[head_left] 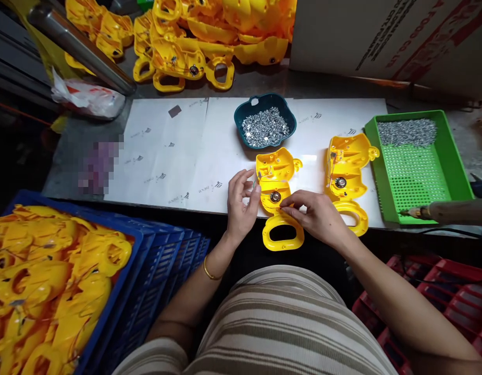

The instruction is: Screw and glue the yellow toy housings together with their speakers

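Hands observed at centre: left (243, 205), fingers loosely spread beside the yellow plastic shell (274, 190); my right (317, 212), fingertips pinched at its lower edge, contents undeterminable. Dark teal bowl (250, 139) sits above.

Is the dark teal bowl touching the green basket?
Apart. The head view shows a wide stretch of white board between the bowl and the basket.

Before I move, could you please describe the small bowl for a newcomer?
On the white bench, find the yellow shell between left hand and right hand. Beyond it sits the bowl, heaped with metal pieces, dark teal and rounded, unlike the bright green rectangular basket.
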Tool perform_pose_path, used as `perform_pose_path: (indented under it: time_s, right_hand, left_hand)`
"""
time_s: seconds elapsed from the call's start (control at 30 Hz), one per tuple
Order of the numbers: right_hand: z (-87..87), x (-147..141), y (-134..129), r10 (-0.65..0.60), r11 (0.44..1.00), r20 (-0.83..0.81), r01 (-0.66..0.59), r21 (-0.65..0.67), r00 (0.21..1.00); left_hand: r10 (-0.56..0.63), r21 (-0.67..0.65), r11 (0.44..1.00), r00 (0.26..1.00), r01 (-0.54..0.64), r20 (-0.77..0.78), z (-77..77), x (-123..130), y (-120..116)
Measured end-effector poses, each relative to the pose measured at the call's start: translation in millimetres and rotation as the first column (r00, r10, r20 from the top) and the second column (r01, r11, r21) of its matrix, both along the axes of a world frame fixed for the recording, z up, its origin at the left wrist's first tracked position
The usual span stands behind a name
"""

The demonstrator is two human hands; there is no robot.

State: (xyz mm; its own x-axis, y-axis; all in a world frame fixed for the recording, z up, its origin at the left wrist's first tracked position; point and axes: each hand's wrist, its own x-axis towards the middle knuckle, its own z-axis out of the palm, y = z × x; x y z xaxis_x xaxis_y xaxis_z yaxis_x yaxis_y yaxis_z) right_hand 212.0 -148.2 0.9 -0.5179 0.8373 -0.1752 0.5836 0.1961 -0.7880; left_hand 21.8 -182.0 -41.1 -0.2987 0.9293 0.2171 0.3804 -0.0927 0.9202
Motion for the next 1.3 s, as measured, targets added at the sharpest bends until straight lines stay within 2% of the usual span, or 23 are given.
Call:
perform_pose_path:
  time_s: [0.1, 0.23, 0.43, 0.57, 0.7, 0.83, 0.93, 1.03, 1.17, 1.3]
  right_hand:
    - [-4.0, -0.9, -4.3, 0.004, 0.999, 0.017, -0.005, 0.045, 1.0]
    - [-11.4, -2.4, -9.1, -0.031, 0.998, 0.024, 0.029, 0.052, 0.999]
    - [-22.2, -5.1, -14.5, -0.111, 0.989, -0.08, 0.118, 0.089, 0.991]
    - [-26.4, -4.4, -15.7, -0.147, 0.984, -0.134, 0.159, 0.083, 0.98]
    - [-26.4, -3.4, -18.5, -0.127, 0.984, -0.131, 0.142, 0.111, 0.983]
    - [-27.7, -7.7, -25.3, -0.115, 0.958, -0.046, 0.123, 0.257, 0.992]
    - [-32.2, -11.7, -31.9, -0.133, 0.881, 0.093, 0.075, 0.467, 0.987]
    - [-36.6, -9.6, -38.1, -0.112, 0.78, 0.137, 0.002, 0.626, 0.984]
    - [-35.5, 0.5, -46.8, 0.02, 0.729, 0.221, -0.166, 0.664, 0.975]
    - [-30.6, 2.5, -53.5, 0.08, 0.704, 0.427, -0.354, 0.616, 0.901]
  left_hand:
    - [-0.05, -0.062, 0.997, 0.996, 0.055, 0.078, -3.2, 0.5, -17.4]
    - [-0.149, -0.129, 0.978, 0.982, 0.163, 0.112, 3.1, -0.3, -38.6]
    - [-0.26, -0.274, 0.916, 0.954, 0.292, 0.147, 4.8, 12.0, -55.6]
    - [-0.22, -0.304, 0.91, 0.951, 0.28, 0.217, -0.6, 20.4, -60.4]
    - [-0.166, -0.333, 0.897, 0.919, 0.291, 0.358, -3.5, 22.8, -62.7]
    - [-0.103, -0.361, 0.888, 0.889, 0.285, 0.447, -1.5, 24.5, -60.9]
    - [-0.023, -0.392, 0.878, 0.842, 0.274, 0.538, 1.0, 25.3, -57.8]
    - [0.024, -0.406, 0.866, 0.787, 0.292, 0.617, 2.8, 25.5, -56.3]
    - [0.045, -0.385, 0.873, 0.738, 0.298, 0.673, 3.1, 27.1, -57.2]
    - [0.096, -0.395, 0.875, 0.698, 0.281, 0.71, 4.3, 30.6, -57.2]
